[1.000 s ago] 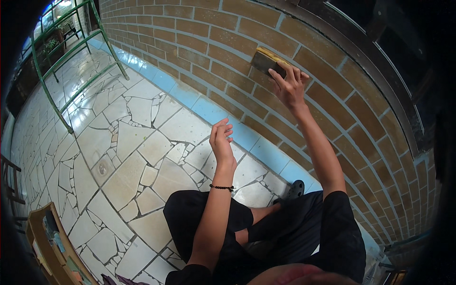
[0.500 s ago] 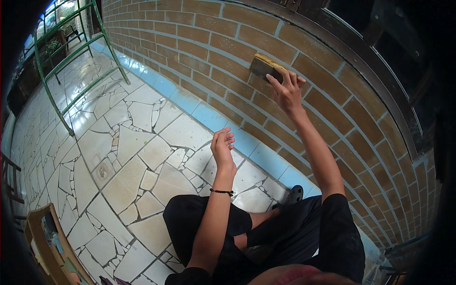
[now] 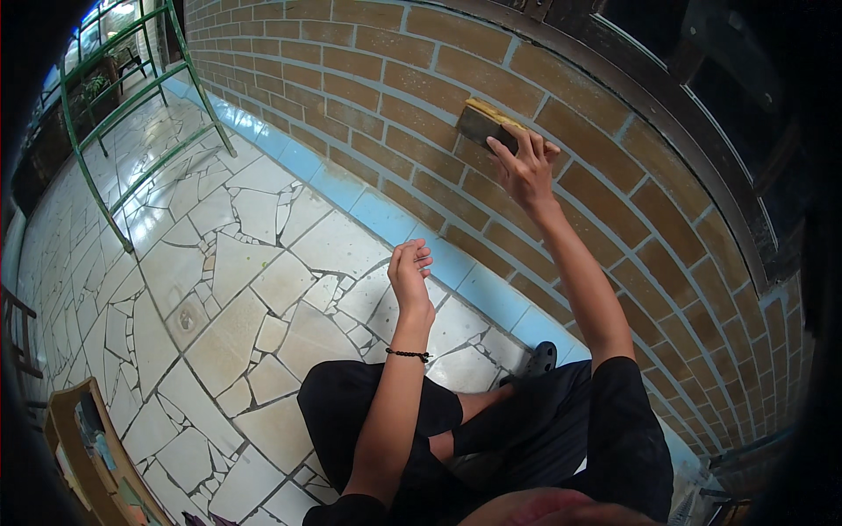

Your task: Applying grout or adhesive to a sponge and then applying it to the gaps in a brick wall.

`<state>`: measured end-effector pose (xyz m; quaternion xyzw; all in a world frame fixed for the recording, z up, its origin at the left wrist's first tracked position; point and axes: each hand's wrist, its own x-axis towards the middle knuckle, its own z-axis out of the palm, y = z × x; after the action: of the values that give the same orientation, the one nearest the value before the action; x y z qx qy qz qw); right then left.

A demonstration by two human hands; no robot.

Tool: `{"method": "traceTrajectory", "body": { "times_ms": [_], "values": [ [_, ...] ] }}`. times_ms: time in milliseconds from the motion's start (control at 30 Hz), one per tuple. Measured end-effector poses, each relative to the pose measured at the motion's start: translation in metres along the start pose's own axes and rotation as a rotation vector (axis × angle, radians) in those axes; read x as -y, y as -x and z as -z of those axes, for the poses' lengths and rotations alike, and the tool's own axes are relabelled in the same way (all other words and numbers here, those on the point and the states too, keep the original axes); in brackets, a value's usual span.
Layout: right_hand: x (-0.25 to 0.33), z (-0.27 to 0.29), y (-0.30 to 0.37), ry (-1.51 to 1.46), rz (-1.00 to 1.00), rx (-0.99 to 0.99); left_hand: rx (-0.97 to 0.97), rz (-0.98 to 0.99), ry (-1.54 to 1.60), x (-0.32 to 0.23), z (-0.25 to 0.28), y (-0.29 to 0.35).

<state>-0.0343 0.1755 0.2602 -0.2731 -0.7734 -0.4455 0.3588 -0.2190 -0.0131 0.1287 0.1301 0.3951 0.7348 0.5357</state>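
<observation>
My right hand grips a block-shaped sponge, dark on the side toward me with a yellow layer along its upper edge. The sponge lies against the brown brick wall, fingers over its right end. Lower and to the left, my left hand hangs in the air with nothing in it, its fingers loosely bent and partly apart. It is nearest to the light blue tile strip at the foot of the wall. A dark beaded bracelet circles that wrist.
At the far left a green metal frame stands on the broken-stone floor. A wooden box with items inside is at the lower left. Above the wall runs a dark wooden window frame. My legs are folded, one dark clog by the wall.
The whole view has shifted very slightly. My right hand keeps its hold on the sponge at nearly the same spot on the wall, and my left hand has barely moved.
</observation>
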Motion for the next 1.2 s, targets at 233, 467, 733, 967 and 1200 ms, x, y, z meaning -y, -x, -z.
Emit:
{"method": "traceTrajectory", "body": {
  "times_ms": [233, 467, 733, 967, 1200],
  "values": [
    [0.001, -0.001, 0.0, -0.008, -0.009, -0.008, -0.007, 0.006, -0.002, -0.001, 0.0, 0.001],
    [-0.002, -0.004, -0.002, 0.032, 0.051, -0.003, -0.004, 0.014, 0.004, 0.001, 0.001, 0.0],
    [-0.008, -0.001, -0.012, 0.216, 0.234, 0.115, -0.016, 0.04, 0.016, -0.001, 0.0, 0.0],
    [-0.014, 0.003, -0.019, 0.141, 0.263, 0.137, -0.018, 0.044, 0.031, 0.001, 0.004, -0.003],
    [-0.021, -0.006, -0.019, 0.154, 0.278, 0.16, -0.016, 0.054, 0.037, 0.0, 0.003, -0.001]
  ]
}}
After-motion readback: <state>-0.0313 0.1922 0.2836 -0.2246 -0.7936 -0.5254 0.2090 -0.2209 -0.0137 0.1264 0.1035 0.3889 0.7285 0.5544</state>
